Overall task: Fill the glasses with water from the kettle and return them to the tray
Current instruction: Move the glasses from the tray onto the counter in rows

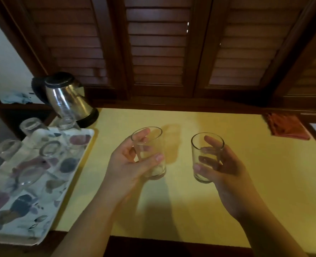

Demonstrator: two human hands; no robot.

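Note:
My left hand [130,164] grips a clear empty glass [150,145], upright, over the yellow table top [227,210]. My right hand [225,169] holds a second clear empty glass [206,151], also upright, a little to the right of the first. A steel kettle [68,100] with a black lid and base stands at the table's back left corner. The flower-patterned tray [23,210] lies to the left, with several clear glasses [49,148] standing on it, which look upside down.
An orange cloth [287,127] lies at the table's back right edge. Dark wooden louvred shutters [159,52] close off the back. A bluish cloth [17,97] sits on a shelf behind the kettle. The table's dark wooden front edge runs along the bottom.

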